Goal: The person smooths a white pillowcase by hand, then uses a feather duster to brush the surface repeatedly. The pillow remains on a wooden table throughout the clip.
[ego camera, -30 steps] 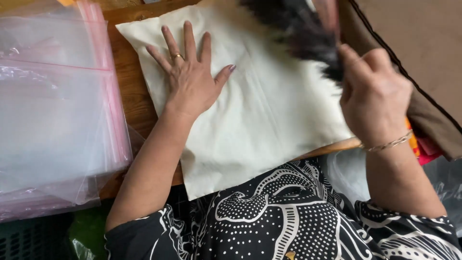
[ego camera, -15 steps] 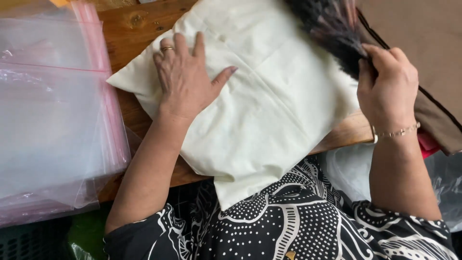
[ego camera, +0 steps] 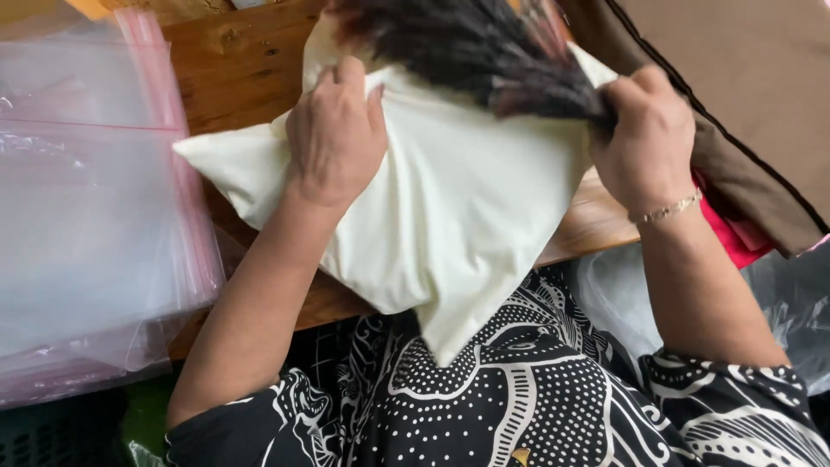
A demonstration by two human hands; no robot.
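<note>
A cream cloth cover (ego camera: 458, 216) lies on a wooden table (ego camera: 238, 65), turned cornerwise, with one corner hanging over the near edge above my lap. My left hand (ego camera: 337, 130) rests on its upper left part, fingers curled over the cloth's far edge. My right hand (ego camera: 644, 138) is shut on the handle end of a dark-bristled brush (ego camera: 471, 47). The bristles lie across the cloth's top and look blurred.
A stack of clear plastic bags with pink strips (ego camera: 86, 199) covers the table's left side. Brown fabric with dark piping (ego camera: 743, 95) lies at the right, over something red (ego camera: 735, 238). More clear plastic (ego camera: 795, 311) sits low on the right.
The cloth has been turned and now hangs further over the near edge. My left hand moved from lying flat to its far edge. The brush swung left across the top.
</note>
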